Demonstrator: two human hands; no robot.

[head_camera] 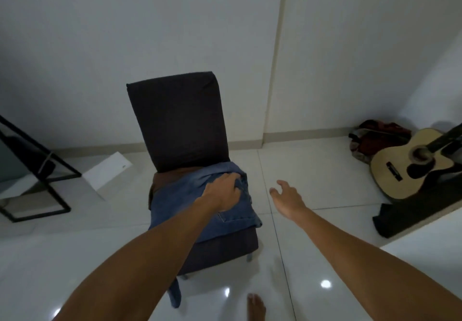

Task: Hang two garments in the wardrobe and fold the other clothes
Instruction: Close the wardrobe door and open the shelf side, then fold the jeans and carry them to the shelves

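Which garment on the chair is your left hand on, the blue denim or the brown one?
The blue denim garment: the left hand rests on it. The brown garment lies beneath, untouched.

jeans [175,200]: blue denim, matt. chair [177,120]: dark matt cloth cover. floor [312,170]: glossy white tile. guitar [395,168]: light glossy wood.
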